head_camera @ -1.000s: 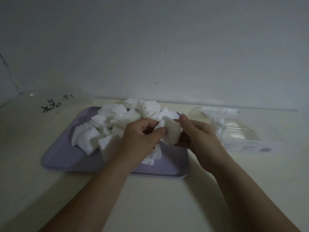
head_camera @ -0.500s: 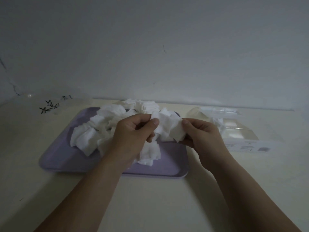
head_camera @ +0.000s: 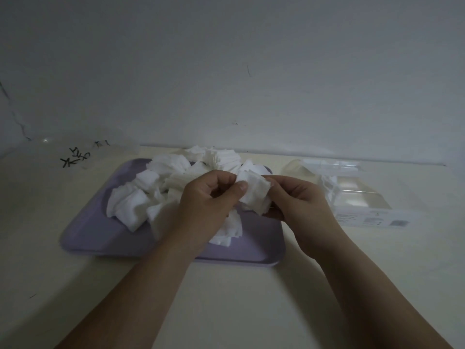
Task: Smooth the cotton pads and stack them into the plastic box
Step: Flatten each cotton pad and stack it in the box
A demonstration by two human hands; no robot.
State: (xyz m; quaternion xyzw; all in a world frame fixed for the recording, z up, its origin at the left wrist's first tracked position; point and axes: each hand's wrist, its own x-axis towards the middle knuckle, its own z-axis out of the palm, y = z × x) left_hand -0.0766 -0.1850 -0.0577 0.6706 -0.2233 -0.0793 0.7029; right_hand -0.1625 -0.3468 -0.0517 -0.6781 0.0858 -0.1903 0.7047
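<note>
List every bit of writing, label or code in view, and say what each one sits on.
Black handwritten marks, on a clear plastic item at the table's far left: strokes show, but they are not legible.
Printed label, on the near wall of the plastic box: too small and blurred to read.
Dark square code, on that same wall: unreadable.
No other text shows.

Your left forearm (head_camera: 141,293), at 7 o'clock, and right forearm (head_camera: 372,293), at 5 o'clock, are bare to the frame edge. The thumb of your left hand (head_camera: 203,205) carries a short, rounded nail.
</note>
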